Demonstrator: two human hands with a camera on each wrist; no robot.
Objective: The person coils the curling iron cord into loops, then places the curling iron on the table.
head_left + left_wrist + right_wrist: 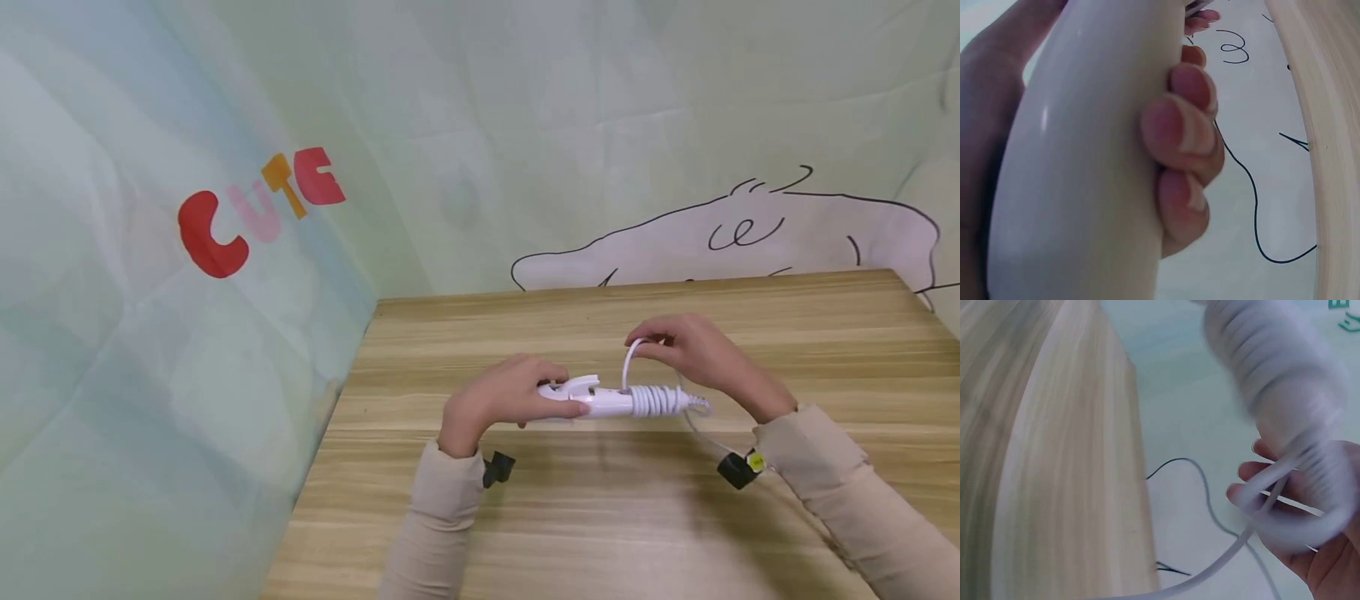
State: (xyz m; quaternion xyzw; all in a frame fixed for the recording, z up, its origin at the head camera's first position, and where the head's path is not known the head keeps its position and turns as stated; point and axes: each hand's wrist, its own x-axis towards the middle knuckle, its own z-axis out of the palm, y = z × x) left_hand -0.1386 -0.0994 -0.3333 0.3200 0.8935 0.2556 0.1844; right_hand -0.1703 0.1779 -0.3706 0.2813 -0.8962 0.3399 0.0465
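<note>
A white curling iron (611,405) with a raised lever lies level above the table. My left hand (517,390) grips its left part, and in the left wrist view the fingers (1179,131) curl round its smooth white body (1085,156). Several turns of white cord (656,402) wrap the right part of the curling iron. Above those turns, my right hand (693,354) pinches a loop of the cord (627,367). In the right wrist view the coiled part (1266,350) is blurred, and the cord runs from its ribbed end (1322,478) past the right hand (1329,550).
Beneath both hands is a wood-grain table (585,517). A pale printed curtain (480,150) stands behind its back edge and along its left side. Black wrist devices (737,470) sit at both sleeves. Some cord hangs near the right sleeve (817,450).
</note>
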